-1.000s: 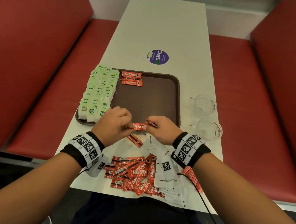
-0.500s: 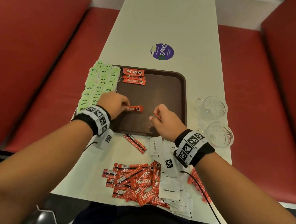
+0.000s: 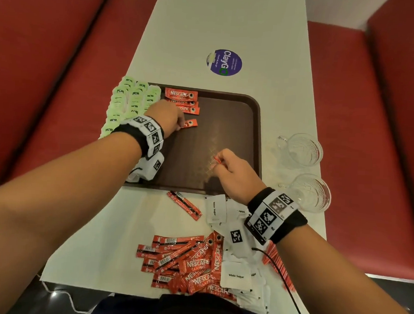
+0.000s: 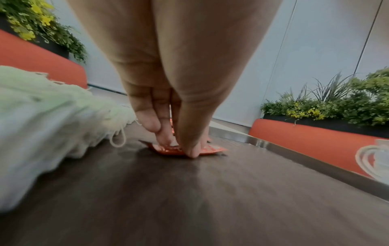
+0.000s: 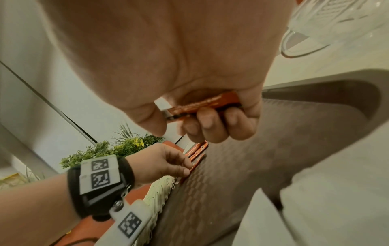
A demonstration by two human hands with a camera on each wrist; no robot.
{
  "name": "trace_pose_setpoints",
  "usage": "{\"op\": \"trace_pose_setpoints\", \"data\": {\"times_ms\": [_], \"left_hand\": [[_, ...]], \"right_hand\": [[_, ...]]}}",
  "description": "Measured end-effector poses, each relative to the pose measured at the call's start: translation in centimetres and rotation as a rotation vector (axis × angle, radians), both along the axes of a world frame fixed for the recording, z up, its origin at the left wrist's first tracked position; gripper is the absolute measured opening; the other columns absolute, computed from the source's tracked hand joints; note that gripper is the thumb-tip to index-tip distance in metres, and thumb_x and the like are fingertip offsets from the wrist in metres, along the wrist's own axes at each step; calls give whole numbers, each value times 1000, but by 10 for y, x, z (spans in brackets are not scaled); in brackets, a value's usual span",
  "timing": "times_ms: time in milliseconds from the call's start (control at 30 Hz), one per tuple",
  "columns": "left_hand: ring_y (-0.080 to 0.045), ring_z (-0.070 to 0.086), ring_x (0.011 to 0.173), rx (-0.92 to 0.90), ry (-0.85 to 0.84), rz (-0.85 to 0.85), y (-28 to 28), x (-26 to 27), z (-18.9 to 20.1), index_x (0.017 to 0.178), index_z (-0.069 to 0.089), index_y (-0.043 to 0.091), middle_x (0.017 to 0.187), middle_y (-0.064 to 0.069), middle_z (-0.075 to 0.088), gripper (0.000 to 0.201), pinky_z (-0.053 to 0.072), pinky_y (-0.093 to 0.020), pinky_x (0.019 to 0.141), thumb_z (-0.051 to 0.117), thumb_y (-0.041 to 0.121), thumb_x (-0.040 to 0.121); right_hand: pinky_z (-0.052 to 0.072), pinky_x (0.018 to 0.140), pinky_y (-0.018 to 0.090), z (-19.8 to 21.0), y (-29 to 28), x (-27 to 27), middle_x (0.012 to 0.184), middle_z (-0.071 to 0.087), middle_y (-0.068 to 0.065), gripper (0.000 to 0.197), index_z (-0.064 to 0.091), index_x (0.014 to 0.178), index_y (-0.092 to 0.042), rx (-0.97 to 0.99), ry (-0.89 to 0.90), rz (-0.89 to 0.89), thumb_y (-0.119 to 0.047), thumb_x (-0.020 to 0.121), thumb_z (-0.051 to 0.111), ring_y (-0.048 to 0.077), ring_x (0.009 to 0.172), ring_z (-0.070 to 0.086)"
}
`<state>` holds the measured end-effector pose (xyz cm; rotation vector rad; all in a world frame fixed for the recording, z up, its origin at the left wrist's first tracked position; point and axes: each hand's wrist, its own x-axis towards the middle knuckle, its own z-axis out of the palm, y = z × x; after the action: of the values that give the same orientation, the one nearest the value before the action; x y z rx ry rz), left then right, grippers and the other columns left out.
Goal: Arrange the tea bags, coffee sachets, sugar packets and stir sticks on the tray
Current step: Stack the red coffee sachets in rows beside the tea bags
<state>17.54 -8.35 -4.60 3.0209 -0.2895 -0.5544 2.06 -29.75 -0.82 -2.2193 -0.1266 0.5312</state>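
On the brown tray (image 3: 255,135) three red coffee sachets (image 3: 181,100) lie stacked at the far left, beside rows of green tea bags (image 3: 129,100). My left hand (image 3: 180,125) pinches one coffee sachet (image 3: 191,123) just below that stack. In the left wrist view the thumb and fingertips (image 4: 190,152) hold this sachet (image 4: 212,149) down flat on the tray. My right hand (image 3: 219,161) hovers over the tray's near right part and grips a small bundle of sachets (image 5: 202,106). Loose sachets (image 3: 188,268) and white sugar packets (image 3: 235,274) lie near the table's front edge.
Two glass cups (image 3: 302,150) (image 3: 313,193) stand right of the tray. One sachet (image 3: 184,205) lies alone in front of the tray. Thin red sticks (image 3: 277,259) lie under my right forearm. A round purple sticker (image 3: 226,62) is beyond the tray. Red benches flank the table.
My left hand carried one sachet from the tray's front edge to its far left, beside the stacked sachets. The right hand moved forward over the tray with its bundle.
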Motion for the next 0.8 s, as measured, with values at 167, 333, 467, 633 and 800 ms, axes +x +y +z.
{"op": "trace_pose_setpoints", "data": {"times_ms": [167,333,467,633,800], "left_hand": [[-32,64,98,57,-99,-10,-5,19,1,104,71,10,106,-13,69,18,52,-34,83,58,16,93],[-29,63,103,16,-70,-1,-6,35,5,100,76,16,109,-9,71,14,49,-34,89,70,13,89],[-31,63,100,-55,-158,34,-16,37,4,99,73,14,103,-10,71,18,51,-38,89,65,28,91],[-34,63,98,-102,-144,111,-27,42,0,103,66,8,102,-13,68,39,52,-41,85,63,45,91],[-32,63,93,-70,-110,118,-27,45,-1,102,66,9,99,-12,68,44,51,-38,80,67,49,86]], "right_hand": [[43,67,32,4,-3,1,78,58,2,22,53,90,-14,11,13,-14,-24,105,39,19,70,53],[46,71,37,4,-9,-1,84,62,7,23,55,94,-12,4,16,-29,-24,104,38,21,74,54],[45,70,33,3,-11,-5,79,58,2,21,54,94,-14,6,24,-25,-23,104,39,16,72,52],[48,73,39,4,-9,-5,80,59,3,21,54,93,-14,6,35,-23,-24,103,39,25,78,57],[49,82,44,7,-9,-2,88,63,10,25,57,93,-15,42,36,-54,-25,103,37,27,86,59]]}}
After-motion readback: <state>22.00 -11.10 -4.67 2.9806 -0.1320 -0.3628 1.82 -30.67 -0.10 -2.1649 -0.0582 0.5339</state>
